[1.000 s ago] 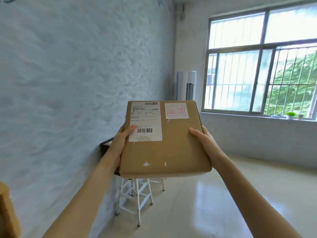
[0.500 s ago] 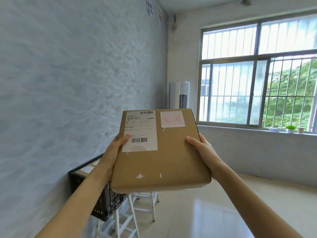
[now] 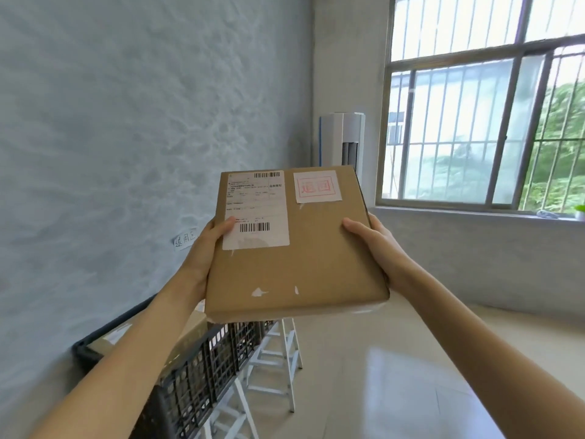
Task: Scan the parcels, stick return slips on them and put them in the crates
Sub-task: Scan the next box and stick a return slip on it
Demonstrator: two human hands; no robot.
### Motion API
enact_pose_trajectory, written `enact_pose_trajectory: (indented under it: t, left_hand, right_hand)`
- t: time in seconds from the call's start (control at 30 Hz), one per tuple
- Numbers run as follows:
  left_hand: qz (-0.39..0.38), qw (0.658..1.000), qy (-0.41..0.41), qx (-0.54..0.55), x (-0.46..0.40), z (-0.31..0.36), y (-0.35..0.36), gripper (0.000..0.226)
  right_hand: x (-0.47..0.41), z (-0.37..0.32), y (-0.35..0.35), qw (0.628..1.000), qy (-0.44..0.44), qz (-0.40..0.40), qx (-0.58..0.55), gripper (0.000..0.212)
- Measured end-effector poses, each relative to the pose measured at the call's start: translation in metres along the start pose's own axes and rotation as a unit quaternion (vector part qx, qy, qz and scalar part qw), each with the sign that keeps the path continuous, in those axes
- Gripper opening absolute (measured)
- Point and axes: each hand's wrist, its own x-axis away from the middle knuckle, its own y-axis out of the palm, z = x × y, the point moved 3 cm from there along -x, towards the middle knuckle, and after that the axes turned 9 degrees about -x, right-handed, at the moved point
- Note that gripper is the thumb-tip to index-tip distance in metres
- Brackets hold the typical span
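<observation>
Blue wall (image 3: 110, 137) behind black crate (image 3: 202, 372) | you hold parcel (image 3: 297, 248) above crate, left hand (image 3: 205, 248) and right hand (image 3: 376, 245) clamped on opposite edges | stiff cardboard, probably light: keep edge grip.

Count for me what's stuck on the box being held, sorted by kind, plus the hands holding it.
Shipping label: 1
Red-stamped return slip: 1
Hands on the parcel: 2, left hand and right hand
Total: 4
</observation>
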Motion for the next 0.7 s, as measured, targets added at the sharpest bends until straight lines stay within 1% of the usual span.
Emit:
enact_pose_trajectory:
  t: [0.17, 0.3, 0.4, 0.57, 0.7]
  left_hand:
    - [0.006, 1.0, -0.018, -0.006, -0.088, -0.041, 0.014, 0.024]
    - [0.028, 0.999, -0.043, -0.001, -0.159, -0.083, 0.022, 0.039]
    - [0.053, 0.997, -0.05, 0.005, -0.213, -0.109, 0.031, 0.04]
    - [0.104, 0.993, -0.05, 0.01, -0.306, -0.13, 0.045, 0.042]
    - [0.142, 0.989, -0.044, 0.007, -0.37, -0.142, 0.043, 0.035]
  right_hand:
    - [-0.091, 0.046, -0.021, 1.0, 0.024, 0.002, 0.0, 0.039]
    - [-0.169, 0.09, -0.04, 0.999, 0.05, -0.014, 0.003, 0.047]
    - [-0.235, 0.117, -0.05, 0.998, 0.056, -0.039, 0.004, 0.046]
    - [-0.352, 0.145, -0.061, 0.995, 0.059, -0.083, 0.008, 0.045]
    - [-0.435, 0.169, -0.057, 0.99, 0.075, -0.122, 0.006, 0.047]
